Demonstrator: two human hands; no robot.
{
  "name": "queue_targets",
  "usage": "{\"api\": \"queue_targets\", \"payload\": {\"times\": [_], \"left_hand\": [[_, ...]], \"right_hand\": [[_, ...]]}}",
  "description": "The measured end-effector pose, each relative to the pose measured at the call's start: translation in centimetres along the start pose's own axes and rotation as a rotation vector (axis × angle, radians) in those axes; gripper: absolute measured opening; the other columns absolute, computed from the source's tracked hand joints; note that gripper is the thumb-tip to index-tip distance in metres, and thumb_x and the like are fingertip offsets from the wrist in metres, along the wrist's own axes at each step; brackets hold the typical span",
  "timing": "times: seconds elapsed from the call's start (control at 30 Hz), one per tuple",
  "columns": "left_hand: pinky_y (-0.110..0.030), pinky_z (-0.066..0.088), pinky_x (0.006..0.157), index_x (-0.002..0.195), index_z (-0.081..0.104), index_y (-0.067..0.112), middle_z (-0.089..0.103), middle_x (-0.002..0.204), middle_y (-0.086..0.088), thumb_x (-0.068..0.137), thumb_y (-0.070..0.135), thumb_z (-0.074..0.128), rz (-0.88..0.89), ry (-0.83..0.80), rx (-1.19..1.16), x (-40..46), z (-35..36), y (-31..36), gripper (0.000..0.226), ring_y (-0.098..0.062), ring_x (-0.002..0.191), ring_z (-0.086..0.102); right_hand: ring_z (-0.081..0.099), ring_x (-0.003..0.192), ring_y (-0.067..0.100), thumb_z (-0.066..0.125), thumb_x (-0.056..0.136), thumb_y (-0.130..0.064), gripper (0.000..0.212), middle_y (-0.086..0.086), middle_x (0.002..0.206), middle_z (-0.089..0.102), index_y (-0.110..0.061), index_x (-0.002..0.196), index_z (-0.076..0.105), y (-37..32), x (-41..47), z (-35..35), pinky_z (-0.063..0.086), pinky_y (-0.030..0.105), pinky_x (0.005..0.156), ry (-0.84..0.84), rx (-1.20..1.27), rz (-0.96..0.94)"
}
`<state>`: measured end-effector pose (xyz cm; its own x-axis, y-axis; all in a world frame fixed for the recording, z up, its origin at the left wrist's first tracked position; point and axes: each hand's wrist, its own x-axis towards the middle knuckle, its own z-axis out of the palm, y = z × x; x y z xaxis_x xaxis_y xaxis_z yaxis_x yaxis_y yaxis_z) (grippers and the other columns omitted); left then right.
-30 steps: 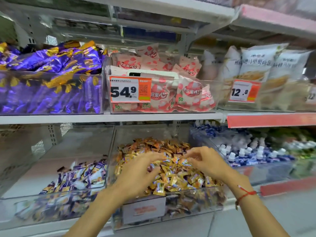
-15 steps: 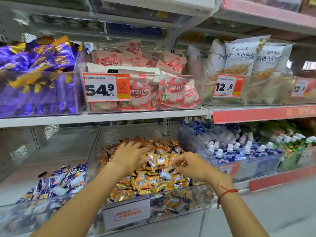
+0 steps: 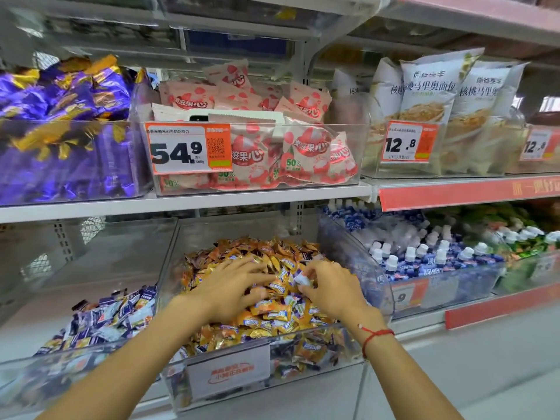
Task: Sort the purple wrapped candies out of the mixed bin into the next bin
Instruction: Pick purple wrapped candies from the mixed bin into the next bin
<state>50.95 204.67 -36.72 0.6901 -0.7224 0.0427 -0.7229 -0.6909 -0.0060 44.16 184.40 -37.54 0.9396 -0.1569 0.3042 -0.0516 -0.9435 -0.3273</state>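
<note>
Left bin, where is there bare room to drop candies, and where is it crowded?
The left bin is bare across its back half, between its rear wall and the purple candies piled at the front. The mixed bin is heaped, with the left hand and right hand on top; only a thin strip behind the heap is free.

Shop aisle, white metal shelving (image 3: 188, 204) stacked in tiers with slotted uprights at the back. Upper tier has clear tubs of purple-and-gold foil sweets (image 3: 60, 134), pink strawberry packets (image 3: 272, 140) behind an orange 54.9 price tag (image 3: 189, 148), and pale bread bags (image 3: 430, 110) tagged 12.8. Red price strip (image 3: 466, 192) runs along the right shelf edge, small white-capped bottles (image 3: 424, 256) below it. Lighting's bright and even.
</note>
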Motion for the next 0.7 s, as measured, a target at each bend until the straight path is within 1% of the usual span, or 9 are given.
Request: {"api": "queue_targets", "payload": {"times": [0.1, 0.2, 0.3, 0.37, 0.43, 0.5, 0.57, 0.63, 0.7], "left_hand": [[-0.038, 0.016, 0.116, 0.143, 0.038, 0.04, 0.031, 0.154, 0.009, 0.102, 0.047, 0.032, -0.125, 0.128, 0.089, 1.3, -0.6, -0.1, 0.043, -0.016, 0.144, 0.02], [-0.038, 0.023, 0.113, 0.143, 0.041, 0.035, 0.039, 0.149, 0.007, 0.1, 0.048, 0.038, -0.224, 0.211, 0.095, 1.3, -1.1, -0.4, 0.045, -0.017, 0.139, 0.029], [-0.035, 0.033, 0.108, 0.134, 0.052, 0.033, 0.048, 0.142, 0.011, 0.099, 0.041, 0.047, -0.18, 0.379, -0.05, 0.3, -1.1, 0.0, 0.037, -0.012, 0.133, 0.038], [-0.032, 0.039, 0.104, 0.129, 0.058, 0.033, 0.053, 0.137, 0.013, 0.098, 0.038, 0.051, -0.059, 0.333, -0.273, -0.1, -1.2, 1.1, 0.032, -0.007, 0.126, 0.046], [-0.031, 0.035, 0.108, 0.133, 0.055, 0.03, 0.05, 0.14, 0.011, 0.098, 0.038, 0.051, 0.073, 0.13, -0.338, 0.1, -0.9, 2.6, 0.036, -0.006, 0.126, 0.045], [-0.031, 0.027, 0.111, 0.139, 0.049, 0.031, 0.042, 0.148, 0.008, 0.099, 0.042, 0.046, 0.134, -0.002, -0.153, 0.9, 0.0, 3.3, 0.041, -0.011, 0.134, 0.037], [-0.034, 0.026, 0.111, 0.135, 0.053, 0.036, 0.038, 0.151, 0.009, 0.1, 0.043, 0.043, 0.104, 0.032, -0.039, 1.2, 0.3, 2.9, 0.037, -0.013, 0.136, 0.035], [-0.034, 0.028, 0.112, 0.127, 0.059, 0.04, 0.039, 0.149, 0.014, 0.1, 0.036, 0.047, 0.05, 0.116, 0.005, 0.7, 0.2, 1.7, 0.03, -0.011, 0.136, 0.035], [-0.032, 0.027, 0.113, 0.123, 0.061, 0.044, 0.034, 0.151, 0.018, 0.099, 0.032, 0.049, 0.01, 0.155, 0.038, -0.3, 0.1, 0.4, 0.03, -0.009, 0.139, 0.031]], "right_hand": [[0.051, 0.104, 0.025, 0.06, 0.093, -0.034, 0.023, 0.006, 0.104, 0.058, -0.019, 0.107, 0.049, 0.6, 0.4, -0.3, 0.04, 0.034, 0.07, 0.027, 0.071, 0.035], [0.052, 0.093, 0.024, 0.06, 0.094, -0.023, 0.02, 0.008, 0.101, 0.055, -0.015, 0.105, 0.045, 1.4, 0.8, -1.6, 0.046, 0.039, 0.075, -0.003, 0.358, 0.034], [0.053, 0.08, 0.016, 0.049, 0.099, -0.018, 0.016, 0.007, 0.099, 0.056, -0.012, 0.113, 0.043, 1.0, 1.1, -3.1, 0.047, 0.033, 0.075, -0.115, 0.672, 0.119], [0.049, 0.074, 0.015, 0.042, 0.099, -0.016, 0.015, 0.004, 0.093, 0.053, -0.011, 0.113, 0.046, 0.5, 1.4, -3.4, 0.047, 0.035, 0.075, -0.169, 0.792, 0.208], [0.047, 0.076, 0.016, 0.038, 0.098, -0.022, 0.014, 0.001, 0.093, 0.051, -0.016, 0.109, 0.047, 0.3, 1.7, -3.2, 0.046, 0.038, 0.076, -0.154, 0.742, 0.249], [0.048, 0.073, 0.014, 0.044, 0.096, -0.028, 0.009, -0.001, 0.089, 0.052, -0.022, 0.103, 0.044, 0.3, 1.4, -2.7, 0.043, 0.036, 0.071, -0.141, 0.63, 0.216], [0.047, 0.063, 0.013, 0.056, 0.09, -0.027, 0.011, -0.002, 0.087, 0.058, -0.025, 0.096, 0.047, 0.3, 1.2, -2.2, 0.042, 0.034, 0.064, -0.128, 0.443, 0.087], [0.053, 0.062, 0.014, 0.064, 0.084, -0.022, 0.015, -0.001, 0.104, 0.066, -0.032, 0.091, 0.055, 0.3, 1.3, -1.5, 0.045, 0.032, 0.065, -0.19, 0.229, -0.051], [0.062, 0.083, 0.018, 0.069, 0.081, -0.021, 0.025, -0.001, 0.118, 0.065, -0.036, 0.1, 0.065, 0.1, 1.3, -0.5, 0.048, 0.031, 0.071, -0.301, 0.066, -0.13]]}}
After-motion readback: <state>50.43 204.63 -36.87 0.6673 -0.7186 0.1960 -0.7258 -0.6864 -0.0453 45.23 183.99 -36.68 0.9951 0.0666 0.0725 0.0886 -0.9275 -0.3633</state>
